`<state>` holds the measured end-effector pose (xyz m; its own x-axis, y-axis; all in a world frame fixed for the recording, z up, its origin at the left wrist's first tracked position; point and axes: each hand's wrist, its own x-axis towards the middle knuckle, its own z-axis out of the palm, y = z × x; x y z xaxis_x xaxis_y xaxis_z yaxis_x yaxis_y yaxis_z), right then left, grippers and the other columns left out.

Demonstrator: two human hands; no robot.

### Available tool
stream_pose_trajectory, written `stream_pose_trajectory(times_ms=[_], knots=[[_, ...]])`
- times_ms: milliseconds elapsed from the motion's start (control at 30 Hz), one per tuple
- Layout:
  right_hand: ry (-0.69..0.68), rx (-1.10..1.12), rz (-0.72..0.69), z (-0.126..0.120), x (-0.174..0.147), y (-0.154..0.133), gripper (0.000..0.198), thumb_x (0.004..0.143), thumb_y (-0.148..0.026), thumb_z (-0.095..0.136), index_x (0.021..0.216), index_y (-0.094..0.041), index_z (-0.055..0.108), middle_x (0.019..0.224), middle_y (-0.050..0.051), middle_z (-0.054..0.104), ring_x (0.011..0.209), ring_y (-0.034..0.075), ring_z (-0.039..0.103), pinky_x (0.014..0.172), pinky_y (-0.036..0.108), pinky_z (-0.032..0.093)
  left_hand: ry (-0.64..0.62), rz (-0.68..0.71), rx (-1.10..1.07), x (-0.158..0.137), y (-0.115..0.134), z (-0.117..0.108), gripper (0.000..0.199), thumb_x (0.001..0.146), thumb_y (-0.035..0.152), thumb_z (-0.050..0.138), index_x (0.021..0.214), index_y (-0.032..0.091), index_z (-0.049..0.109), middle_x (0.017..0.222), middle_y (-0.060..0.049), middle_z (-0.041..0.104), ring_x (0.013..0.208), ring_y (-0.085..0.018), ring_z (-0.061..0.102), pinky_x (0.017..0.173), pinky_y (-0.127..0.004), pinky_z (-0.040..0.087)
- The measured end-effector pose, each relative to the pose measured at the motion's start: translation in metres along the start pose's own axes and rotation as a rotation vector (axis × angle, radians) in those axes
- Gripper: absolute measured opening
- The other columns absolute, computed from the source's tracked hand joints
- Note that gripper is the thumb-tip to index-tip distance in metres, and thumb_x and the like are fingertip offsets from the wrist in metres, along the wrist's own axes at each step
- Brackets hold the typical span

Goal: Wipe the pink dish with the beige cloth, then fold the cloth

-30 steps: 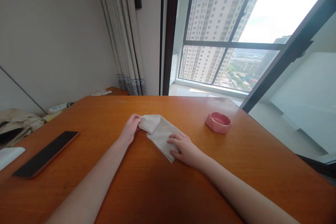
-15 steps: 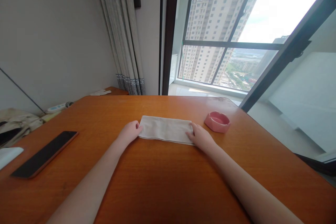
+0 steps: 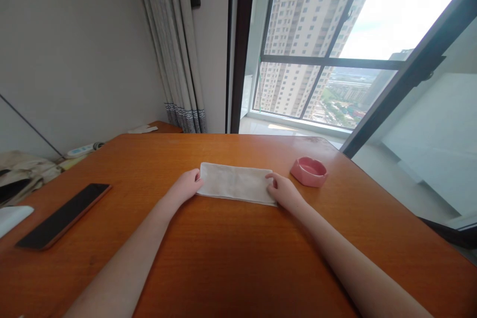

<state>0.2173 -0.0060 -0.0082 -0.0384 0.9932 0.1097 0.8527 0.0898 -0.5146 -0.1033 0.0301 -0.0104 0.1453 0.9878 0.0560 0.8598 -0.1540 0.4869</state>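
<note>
A white folded cloth [image 3: 234,184] lies as a long flat strip on the wooden table [image 3: 231,253]. At its left end my left hand [image 3: 186,184] is closed, thumb and curled fingers pinching the edge. My right hand [image 3: 283,190] is at the opposite end, with its index finger bent over the far right corner and its thumb on the cloth's top; these fingers grip that end. The undersides of both hands' grips are hidden.
A pink ashtray [image 3: 309,172] stands just right of my right hand. On the left lies a dark phone [image 3: 65,216], with a white object [image 3: 15,218] at the table's edge beside it. Behind the table are a grey curtain [image 3: 182,59] and a large window [image 3: 328,59].
My right index finger has shifted slightly left, onto the cloth's far right corner. My left hand stays at the left edge, and the cloth lies nearly as before.
</note>
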Motion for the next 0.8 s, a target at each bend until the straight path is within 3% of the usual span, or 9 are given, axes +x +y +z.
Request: stream_pose_trajectory(times_ms=[267, 533, 633, 733, 800], knots=[[-0.088, -0.088, 0.017, -0.008, -0.004, -0.013, 0.028, 0.07, -0.014, 0.049, 0.094, -0.017, 0.061, 0.061, -0.001, 0.053, 0.057, 0.012, 0.048, 0.055, 0.022, 0.03, -0.043, -0.003, 0.08, -0.002, 0.002, -0.005, 0.011, 0.066, 0.018, 0.047, 0.061, 0.02, 0.037, 0.059, 0.002, 0.048, 0.056, -0.012, 0.042, 0.052, -0.024, 0.025], [-0.086, -0.226, -0.003, -0.002, -0.005, -0.01, 0.029, 0.076, -0.018, 0.046, 0.103, -0.017, 0.059, 0.072, 0.004, 0.061, 0.069, 0.017, 0.056, 0.063, 0.025, 0.035, -0.051, -0.028, 0.184, -0.01, 0.013, -0.01, 0.004, 0.072, 0.018, 0.046, 0.068, 0.019, 0.045, 0.066, -0.001, 0.055, 0.06, -0.016, 0.05, 0.053, -0.026, 0.031], [0.005, -0.262, -0.001, -0.004, -0.007, -0.013, 0.038, 0.082, -0.034, 0.048, 0.114, -0.015, 0.053, 0.095, 0.011, 0.063, 0.082, 0.023, 0.059, 0.07, 0.03, 0.04, 0.116, -0.013, 0.261, -0.011, 0.023, -0.008, 0.014, 0.078, 0.025, 0.046, 0.089, 0.017, 0.051, 0.084, -0.007, 0.06, 0.074, -0.02, 0.057, 0.062, -0.029, 0.04], [0.177, -0.283, -0.113, 0.002, -0.004, -0.018, 0.05, 0.086, -0.045, 0.042, 0.125, -0.014, 0.046, 0.121, 0.016, 0.053, 0.108, 0.028, 0.051, 0.088, 0.037, 0.039, 0.328, 0.172, 0.294, -0.008, 0.038, 0.003, 0.033, 0.087, 0.032, 0.037, 0.112, 0.015, 0.049, 0.113, -0.014, 0.056, 0.105, -0.024, 0.053, 0.087, -0.036, 0.041], [0.172, -0.275, -0.224, 0.011, -0.001, -0.021, 0.051, 0.089, -0.045, 0.036, 0.131, -0.016, 0.041, 0.136, 0.015, 0.042, 0.125, 0.027, 0.037, 0.1, 0.04, 0.03, 0.23, 0.373, 0.262, -0.003, 0.045, 0.016, 0.042, 0.091, 0.036, 0.03, 0.126, 0.018, 0.043, 0.132, -0.012, 0.048, 0.123, -0.022, 0.042, 0.102, -0.038, 0.031]])
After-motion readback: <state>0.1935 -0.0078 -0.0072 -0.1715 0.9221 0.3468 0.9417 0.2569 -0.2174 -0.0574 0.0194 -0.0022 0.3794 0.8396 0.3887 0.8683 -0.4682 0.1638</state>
